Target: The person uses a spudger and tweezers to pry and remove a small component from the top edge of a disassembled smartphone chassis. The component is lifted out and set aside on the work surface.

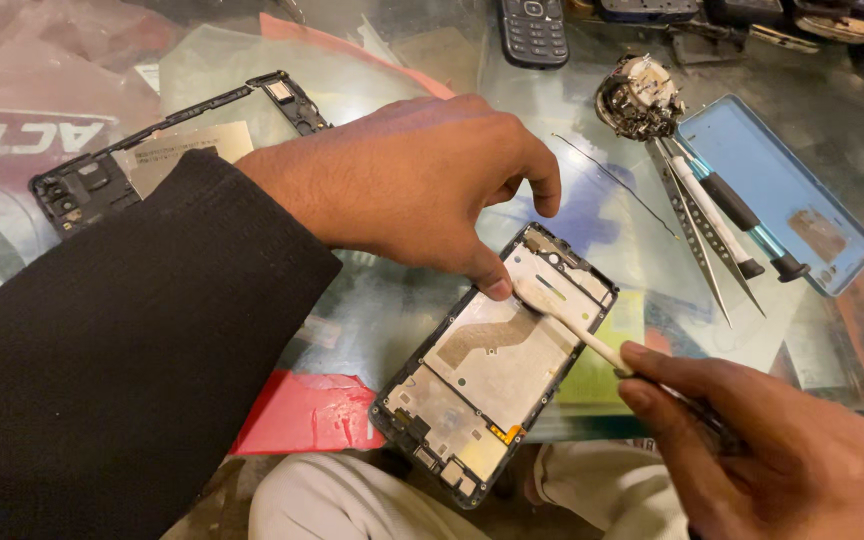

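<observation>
An opened phone body (497, 365) with its inner metal plate exposed lies tilted at the near edge of the glass table. My left hand (422, 180), in a black sleeve, reaches over from the left and presses its fingertips on the phone's upper part. My right hand (762, 450) at the lower right grips a small brush (572, 325) with a pale handle; its bristle tip touches the upper part of the plate, beside my left fingertips.
A black phone frame (92, 180) lies at the left. Tweezers (702, 235) and a screwdriver (742, 215) rest beside a blue phone back cover (782, 180) at the right. A small bundle of parts (640, 98) and a keypad phone (532, 30) sit farther back.
</observation>
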